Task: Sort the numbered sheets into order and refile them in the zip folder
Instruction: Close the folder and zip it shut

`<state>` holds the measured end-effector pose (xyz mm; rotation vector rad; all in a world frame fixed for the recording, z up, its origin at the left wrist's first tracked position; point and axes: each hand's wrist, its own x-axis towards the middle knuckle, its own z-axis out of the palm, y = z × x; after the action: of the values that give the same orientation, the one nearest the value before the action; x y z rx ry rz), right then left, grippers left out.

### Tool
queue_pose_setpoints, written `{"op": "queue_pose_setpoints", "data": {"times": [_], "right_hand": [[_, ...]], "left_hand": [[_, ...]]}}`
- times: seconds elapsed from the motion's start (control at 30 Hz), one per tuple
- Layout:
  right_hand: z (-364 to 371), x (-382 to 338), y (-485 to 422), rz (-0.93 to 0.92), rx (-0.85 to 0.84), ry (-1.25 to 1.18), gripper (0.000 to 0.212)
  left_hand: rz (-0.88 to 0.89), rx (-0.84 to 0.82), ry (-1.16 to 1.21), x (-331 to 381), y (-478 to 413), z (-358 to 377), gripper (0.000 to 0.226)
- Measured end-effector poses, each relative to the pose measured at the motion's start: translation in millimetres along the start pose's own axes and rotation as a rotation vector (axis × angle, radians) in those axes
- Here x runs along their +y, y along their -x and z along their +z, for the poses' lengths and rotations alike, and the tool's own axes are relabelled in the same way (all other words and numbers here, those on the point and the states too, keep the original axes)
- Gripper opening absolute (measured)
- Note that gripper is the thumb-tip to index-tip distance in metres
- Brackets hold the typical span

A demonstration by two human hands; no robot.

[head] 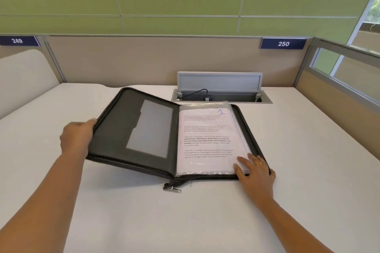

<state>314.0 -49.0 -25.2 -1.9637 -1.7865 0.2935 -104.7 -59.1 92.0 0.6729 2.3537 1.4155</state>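
At the middle of the white desk (pixel 185 222) lies the black zip folder (pixel 115 129), spread open. Its right half is flat on the desk, and its left cover is tilted up, with the 9 o'clock edge raised off the surface. The left hand (pixel 77 136) grips that raised edge at the folder's 9 o'clock, fingers curled round the rim and thumb on the outside. Inside the lifted cover sits a frosted clear pocket (pixel 151 129).

On the right half rests the stack of sheets (pixel 205 139) in plastic sleeves. The top page carries printed paragraphs and a handwritten blue "1" at its 1 o'clock corner. The other pages' numbers are hidden beneath it. The right hand (pixel 255 172) lies flat on the stack's 5 o'clock corner, fingers straight and slightly spread, holding nothing. A gold ring (pixel 258 163) shows on one finger.

The metal zip pulls (pixel 171 188) hang from the spine at the folder's 6 o'clock and rest on the desk. At the folder's 12 o'clock a cable hatch (pixel 220 96) is sunk in the desk, its grey lid (pixel 219 80) standing up and a black cable inside. On the beige partition behind, a blue plate reading 250 (pixel 283 43) sits toward 1 o'clock and another reading 249 (pixel 17 40) toward 10 o'clock.
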Motion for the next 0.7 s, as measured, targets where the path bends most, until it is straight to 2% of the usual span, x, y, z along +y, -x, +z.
{"op": "queue_pose_setpoints", "data": {"times": [0.1, 0.2, 0.3, 0.4, 0.47, 0.53, 0.63, 0.67, 0.7], "right_hand": [[-1, -3, 1, 0.008, 0.014, -0.003, 0.037], [-3, -12, 2, -0.066, 0.095, -0.143, 0.035], [-13, -31, 4, -0.179, 0.212, -0.455, 0.030], [-28, -53, 11, -0.239, 0.169, -0.776, 0.017], [-38, -63, 16, -0.227, 0.102, -0.969, 0.023], [-44, -67, 18, -0.208, 0.086, -1.134, 0.046], [-50, -62, 16, -0.160, 0.095, -1.282, 0.078], [-52, -59, 15, -0.132, 0.103, -1.294, 0.082], [-54, -56, 14, -0.093, 0.115, -1.309, 0.075]], "left_hand": [[0.058, -0.002, 0.208, 37, 16, -14, 0.029], [0.165, -0.063, 0.409, 69, 47, -14, 0.017], [0.248, -0.225, 0.673, 98, 101, 3, 0.017], [0.303, -0.441, 0.777, 106, 154, 30, 0.015], [0.361, -0.622, 0.712, 99, 179, 49, 0.013], [0.432, -0.785, 0.536, 84, 194, 68, 0.014], [0.511, -0.940, 0.201, 53, 199, 93, 0.019], [0.512, -0.979, 0.116, 43, 199, 99, 0.024], [0.512, -1.004, 0.040, 32, 198, 103, 0.029]]}}
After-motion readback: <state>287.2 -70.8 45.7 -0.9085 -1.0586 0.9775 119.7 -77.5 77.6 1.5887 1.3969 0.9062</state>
